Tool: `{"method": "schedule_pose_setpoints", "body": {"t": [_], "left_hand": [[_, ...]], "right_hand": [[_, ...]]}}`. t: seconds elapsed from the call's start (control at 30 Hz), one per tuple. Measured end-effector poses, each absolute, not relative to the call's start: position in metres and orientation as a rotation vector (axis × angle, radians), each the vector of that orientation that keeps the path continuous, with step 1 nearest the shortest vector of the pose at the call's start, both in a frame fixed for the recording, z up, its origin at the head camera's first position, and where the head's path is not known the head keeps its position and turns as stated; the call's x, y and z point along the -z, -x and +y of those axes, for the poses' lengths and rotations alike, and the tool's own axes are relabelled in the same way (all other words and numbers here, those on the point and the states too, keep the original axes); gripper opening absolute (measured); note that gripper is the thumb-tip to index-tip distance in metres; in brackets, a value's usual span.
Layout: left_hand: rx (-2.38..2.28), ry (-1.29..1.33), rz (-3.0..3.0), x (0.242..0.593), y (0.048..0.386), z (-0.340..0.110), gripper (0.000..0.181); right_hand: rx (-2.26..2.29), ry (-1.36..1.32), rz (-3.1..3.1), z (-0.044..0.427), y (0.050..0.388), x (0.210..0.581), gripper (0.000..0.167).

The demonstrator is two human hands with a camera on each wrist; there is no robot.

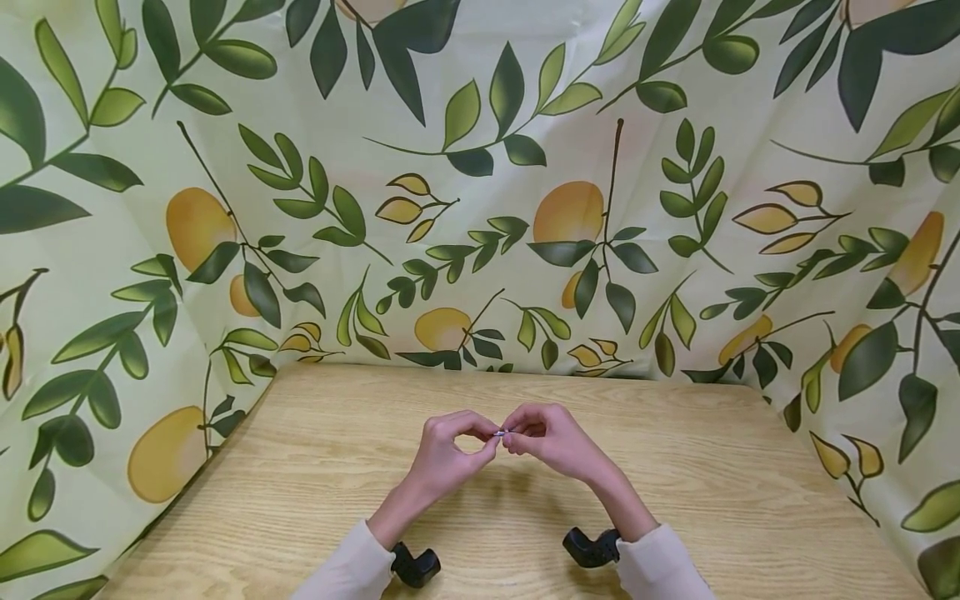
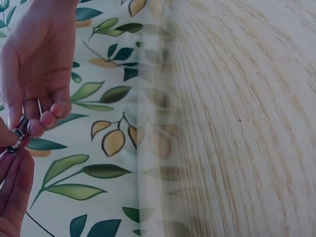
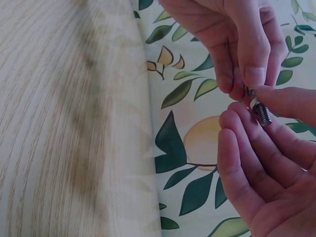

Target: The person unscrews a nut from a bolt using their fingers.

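A small metal piece (image 1: 500, 433) is held between both hands over the table. In the right wrist view, its threaded metal part (image 3: 264, 114) lies against the fingers of the right hand (image 3: 276, 173), under the thumb. The left hand (image 3: 242, 39) pinches the other end with thumb and fingertips. From the left wrist view, the metal piece (image 2: 18, 140) is between the left hand (image 2: 15, 187) and the right hand (image 2: 42, 59), partly covered by fingertips. The head view shows the left hand (image 1: 446, 458) and right hand (image 1: 555, 442) meeting at the fingertips.
A wood-grain table (image 1: 330, 467) extends beneath the hands. Cloth (image 1: 465, 200) printed with leaves and orange fruit rises behind it and at both sides. Black devices (image 1: 416, 567) are at both wrists, beside the light sleeves (image 1: 348, 562).
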State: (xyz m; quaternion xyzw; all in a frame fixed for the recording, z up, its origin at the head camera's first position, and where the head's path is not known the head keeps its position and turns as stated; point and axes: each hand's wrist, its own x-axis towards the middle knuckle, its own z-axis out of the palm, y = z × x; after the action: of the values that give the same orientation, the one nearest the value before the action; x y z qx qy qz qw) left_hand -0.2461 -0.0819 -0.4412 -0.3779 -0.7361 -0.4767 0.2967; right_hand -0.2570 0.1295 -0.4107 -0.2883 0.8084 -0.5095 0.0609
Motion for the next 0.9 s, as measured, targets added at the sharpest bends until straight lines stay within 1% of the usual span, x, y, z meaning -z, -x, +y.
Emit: {"method": "schedule_pose_setpoints", "body": {"t": [0.13, 0.37, 0.57, 0.77, 0.9], "left_hand": [[1.259, 1.005, -1.937, 0.4422, 0.2469, -0.0810, 0.020], [1.258, 0.993, -1.945, 0.4426, 0.2476, -0.0817, 0.016], [1.275, 0.989, -1.960, 0.4427, 0.2474, -0.0824, 0.012], [1.255, 0.993, -1.927, 0.4430, 0.2479, -0.0814, 0.020], [1.246, 0.985, -1.931, 0.4423, 0.2472, -0.0812, 0.019]], "right_hand": [[1.552, 0.889, 2.470, 0.1293, 0.2568, 0.4101, 0.014], [1.533, 0.838, 2.431, 0.1314, 0.2572, 0.4099, 0.022], [1.543, 0.840, 2.455, 0.1302, 0.2560, 0.4090, 0.015], [1.535, 0.848, 2.440, 0.1299, 0.2557, 0.4083, 0.018], [1.516, 0.855, 2.424, 0.1308, 0.2566, 0.4096, 0.019]]}}
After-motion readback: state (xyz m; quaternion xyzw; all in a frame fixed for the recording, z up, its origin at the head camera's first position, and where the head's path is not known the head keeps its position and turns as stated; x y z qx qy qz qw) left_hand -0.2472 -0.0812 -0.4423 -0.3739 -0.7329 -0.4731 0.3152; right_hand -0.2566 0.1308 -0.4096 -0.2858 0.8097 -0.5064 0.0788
